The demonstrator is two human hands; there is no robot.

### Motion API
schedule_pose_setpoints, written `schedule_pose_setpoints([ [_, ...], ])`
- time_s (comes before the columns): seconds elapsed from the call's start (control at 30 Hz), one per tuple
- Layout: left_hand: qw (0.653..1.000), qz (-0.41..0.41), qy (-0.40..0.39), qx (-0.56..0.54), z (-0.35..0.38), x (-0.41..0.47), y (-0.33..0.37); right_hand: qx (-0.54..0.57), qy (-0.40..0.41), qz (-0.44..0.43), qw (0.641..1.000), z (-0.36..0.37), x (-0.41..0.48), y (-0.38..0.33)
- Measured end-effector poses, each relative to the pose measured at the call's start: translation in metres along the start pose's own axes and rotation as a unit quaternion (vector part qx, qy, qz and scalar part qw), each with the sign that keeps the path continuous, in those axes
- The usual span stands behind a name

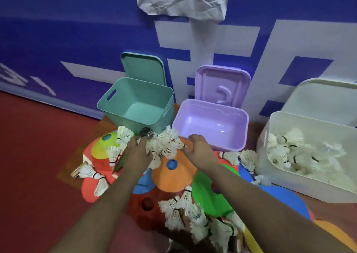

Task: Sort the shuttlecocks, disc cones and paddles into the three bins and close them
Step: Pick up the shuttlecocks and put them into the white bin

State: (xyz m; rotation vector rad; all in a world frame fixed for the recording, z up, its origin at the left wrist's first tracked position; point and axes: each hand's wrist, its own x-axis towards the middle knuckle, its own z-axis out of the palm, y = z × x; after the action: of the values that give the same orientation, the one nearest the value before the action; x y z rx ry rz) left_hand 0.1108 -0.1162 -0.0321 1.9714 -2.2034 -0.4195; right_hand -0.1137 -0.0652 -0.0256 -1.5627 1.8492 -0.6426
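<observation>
Scooping w/ both hands, left hand (138, 152) & right hand (199, 148) cupped round white feather shuttlecocks (162, 146); loose ones may spill off orange plastic disc cone (173, 177).

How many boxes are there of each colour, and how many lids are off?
Teal bin: 1
Purple bin: 1
White bin: 1
Total: 3 bins
Lids off, leaning behind: 3, the teal lid, the purple lid and the white lid

Bare forearms (no sleeves, no rings)
</observation>
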Motion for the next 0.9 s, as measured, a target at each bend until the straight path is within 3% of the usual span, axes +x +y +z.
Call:
schedule_pose_setpoints([
  [0.33,0.999,0.036,-0.027,0.013,0.022,0.057,-0.024,-0.015,-0.015,0.09,0.996,0.053,0.092,-0.02],
  [0.53,0.996,0.077,0.02,0.049,0.033,0.071,-0.039,-0.009,0.017,0.096,0.995,0.065,0.088,-0.011],
  [0.9,0.979,0.122,0.117,-0.111,0.003,0.048,0.003,0.085,0.135,0.042,0.986,-0.012,0.009,-0.009],
])
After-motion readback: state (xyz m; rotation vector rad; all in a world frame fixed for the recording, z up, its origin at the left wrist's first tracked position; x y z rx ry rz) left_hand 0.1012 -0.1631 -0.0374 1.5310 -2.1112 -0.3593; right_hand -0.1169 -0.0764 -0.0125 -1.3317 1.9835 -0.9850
